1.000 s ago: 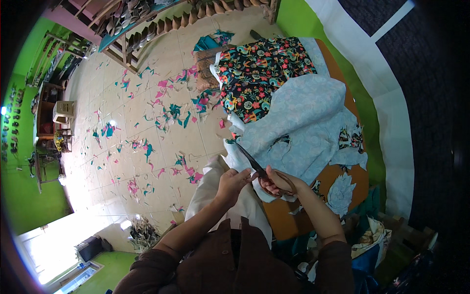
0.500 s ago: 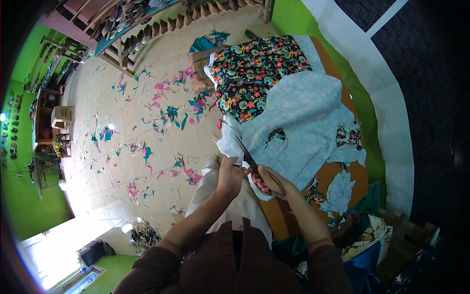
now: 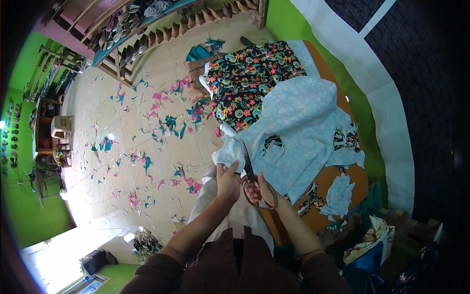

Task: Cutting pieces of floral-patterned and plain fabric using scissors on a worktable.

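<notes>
1 scissors (image 3: 250, 177) | 1 light-blue cloth (image 3: 298, 137) on the orange table (image 3: 360, 179) | right hand (image 3: 262, 192) closed through scissor handles, blades on cloth edge | left hand (image 3: 228, 181) pinching that edge just beside blades

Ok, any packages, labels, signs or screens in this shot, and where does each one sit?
No label, sign or screen can be made out.
Possible box: pale, squarish, at the left by the green wall; too small to tell whether it is a package.
Near the hands only the pale blue fabric and the scissors show, neither with a visible tag.
</notes>
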Demonstrator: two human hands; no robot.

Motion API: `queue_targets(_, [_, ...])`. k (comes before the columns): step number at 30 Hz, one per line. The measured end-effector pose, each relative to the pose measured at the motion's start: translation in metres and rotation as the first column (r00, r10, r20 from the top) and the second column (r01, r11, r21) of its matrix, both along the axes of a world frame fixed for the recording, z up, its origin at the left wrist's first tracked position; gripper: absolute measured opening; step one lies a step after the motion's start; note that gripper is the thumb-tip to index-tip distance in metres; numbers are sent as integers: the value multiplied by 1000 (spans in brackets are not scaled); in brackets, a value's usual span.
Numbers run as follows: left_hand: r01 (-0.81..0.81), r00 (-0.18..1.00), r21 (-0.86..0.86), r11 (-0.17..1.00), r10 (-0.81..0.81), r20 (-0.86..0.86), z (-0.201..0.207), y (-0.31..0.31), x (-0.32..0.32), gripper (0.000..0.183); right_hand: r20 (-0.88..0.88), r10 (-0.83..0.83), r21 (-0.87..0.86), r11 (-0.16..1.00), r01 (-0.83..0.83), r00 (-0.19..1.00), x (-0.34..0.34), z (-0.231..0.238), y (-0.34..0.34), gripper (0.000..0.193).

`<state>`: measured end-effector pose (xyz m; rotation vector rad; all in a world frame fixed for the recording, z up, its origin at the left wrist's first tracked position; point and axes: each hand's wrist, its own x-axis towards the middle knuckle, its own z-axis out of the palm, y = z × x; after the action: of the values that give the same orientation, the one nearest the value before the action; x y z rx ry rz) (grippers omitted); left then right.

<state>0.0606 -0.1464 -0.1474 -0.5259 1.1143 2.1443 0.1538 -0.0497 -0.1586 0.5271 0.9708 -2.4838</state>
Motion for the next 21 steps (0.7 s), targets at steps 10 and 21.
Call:
queue_targets(10, [74,992,111,991,-85,96,-7,1,-8,33,-1,-86,86,993,86,996,0,-4,-7,53])
queue_targets(21, [159,976,-169,973,-180,-121,9,10,-13,23,-40,-134,149,979,138,990,0,5,-8,59])
